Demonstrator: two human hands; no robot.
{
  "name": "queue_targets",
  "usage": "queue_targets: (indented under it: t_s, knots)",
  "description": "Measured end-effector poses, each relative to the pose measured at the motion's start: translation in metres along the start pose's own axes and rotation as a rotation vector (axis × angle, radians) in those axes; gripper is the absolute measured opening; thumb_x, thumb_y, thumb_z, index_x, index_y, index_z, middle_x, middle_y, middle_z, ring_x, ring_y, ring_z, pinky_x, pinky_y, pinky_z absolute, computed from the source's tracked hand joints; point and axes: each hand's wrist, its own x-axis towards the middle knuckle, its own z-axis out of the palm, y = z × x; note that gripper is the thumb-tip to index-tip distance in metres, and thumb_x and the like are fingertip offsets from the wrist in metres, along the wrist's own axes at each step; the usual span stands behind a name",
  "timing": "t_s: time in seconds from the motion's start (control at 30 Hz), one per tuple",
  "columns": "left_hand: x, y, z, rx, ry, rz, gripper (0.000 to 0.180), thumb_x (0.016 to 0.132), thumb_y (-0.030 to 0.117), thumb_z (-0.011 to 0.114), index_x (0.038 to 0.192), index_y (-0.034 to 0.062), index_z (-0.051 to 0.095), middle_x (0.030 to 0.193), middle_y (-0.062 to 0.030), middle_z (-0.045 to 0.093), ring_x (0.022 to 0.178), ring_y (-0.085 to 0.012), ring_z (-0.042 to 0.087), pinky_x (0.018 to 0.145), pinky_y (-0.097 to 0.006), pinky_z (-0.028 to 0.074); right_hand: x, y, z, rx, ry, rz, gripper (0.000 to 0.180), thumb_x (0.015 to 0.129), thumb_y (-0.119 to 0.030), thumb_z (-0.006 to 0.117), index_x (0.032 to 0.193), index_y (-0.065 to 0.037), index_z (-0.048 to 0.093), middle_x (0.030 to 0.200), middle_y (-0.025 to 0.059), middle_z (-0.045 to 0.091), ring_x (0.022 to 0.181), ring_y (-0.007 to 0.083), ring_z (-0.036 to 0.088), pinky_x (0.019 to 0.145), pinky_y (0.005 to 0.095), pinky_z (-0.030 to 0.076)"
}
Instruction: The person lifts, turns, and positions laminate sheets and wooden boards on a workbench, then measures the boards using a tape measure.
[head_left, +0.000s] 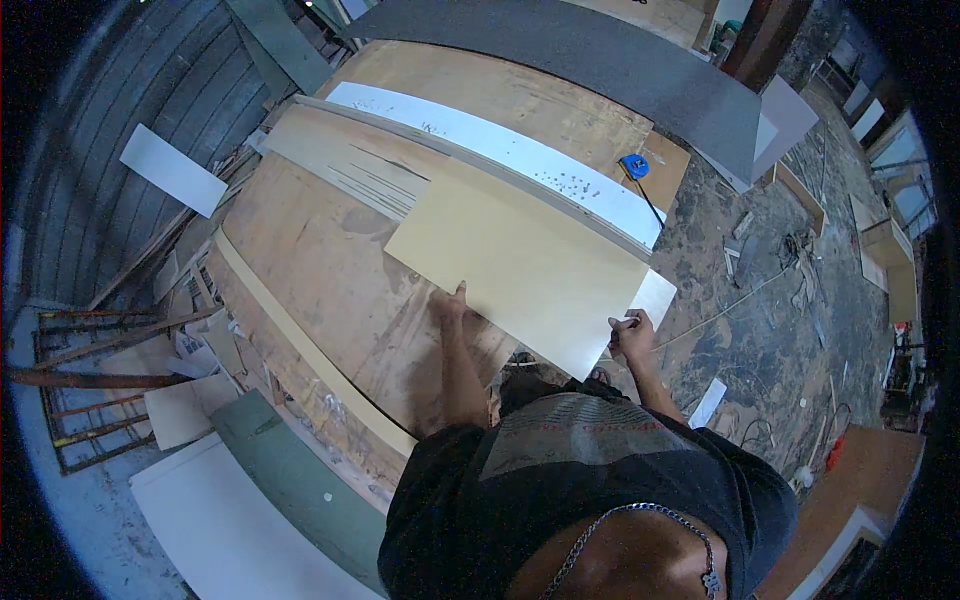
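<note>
A cream rectangular board (530,255) lies at a slant across the workbench, its right end reaching past the bench edge. My left hand (452,303) grips its near edge, thumb on top and the other fingers mostly hidden. At the right end, my right hand (632,335) is closed with its fingertips pinched together; what they hold is too small to make out. A white panel (655,295) sticks out from under the board beside that hand. Behind the board runs a long white strip (500,145) with dark specks, along a straight wooden rail (480,172).
The wooden bench top (310,240) carries a narrow cream strip (290,325) near its left edge. A blue tape measure (634,166) sits at the far right. Beyond is a dark grey sheet (600,60). Scraps litter the floor (750,300); white and green panels (250,440) lean at lower left.
</note>
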Motion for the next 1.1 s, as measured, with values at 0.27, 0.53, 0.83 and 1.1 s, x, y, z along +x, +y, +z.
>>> queue_targets:
  t_s: [0.27,0.53,0.83,1.1]
  knots:
    - [0.041,-0.051,0.015,-0.156,0.064,-0.209,0.031,0.079,0.023,0.073,0.097,-0.0012,0.063,0.072,-0.0133,0.068,0.054,-0.0245,0.066,0.037,-0.033,0.045,-0.005,-0.024,0.027,-0.116,0.003,-0.117,0.029,0.069,-0.009,0.078,0.086,0.002,0.057,0.059,0.0068,0.06,0.053,0.0123,0.056,0.05,0.0293,0.047]
    - [0.031,-0.024,-0.006,0.058,0.029,-0.177,0.049,0.077,0.045,0.071,0.094,-0.0008,0.065,0.073,-0.019,0.068,0.066,-0.0301,0.068,0.066,-0.041,0.053,-0.009,-0.008,0.034,-0.044,0.071,-0.165,0.042,0.07,-0.007,0.078,0.104,0.003,0.056,0.064,0.0067,0.061,0.056,0.012,0.058,0.052,0.0283,0.047]
    - [0.031,-0.016,-0.021,0.102,-0.008,-0.208,0.05,0.077,0.047,0.069,0.096,0.0005,0.067,0.078,-0.0146,0.07,0.076,-0.0274,0.07,0.075,-0.039,0.054,-0.019,-0.023,0.039,0.098,0.023,-0.107,0.04,0.072,-0.004,0.077,0.106,0.004,0.056,0.067,0.0053,0.06,0.057,0.011,0.056,0.051,0.0269,0.047]
    - [0.03,0.008,-0.043,-0.026,-0.077,-0.244,0.039,0.079,0.039,0.07,0.09,0.0011,0.066,0.069,-0.0142,0.069,0.057,-0.0227,0.069,0.061,-0.032,0.056,-0.012,-0.016,0.046,0.009,0.078,-0.195,0.038,0.074,-0.004,0.075,0.106,0.005,0.058,0.065,0.0042,0.059,0.055,0.0099,0.055,0.05,0.0258,0.045]
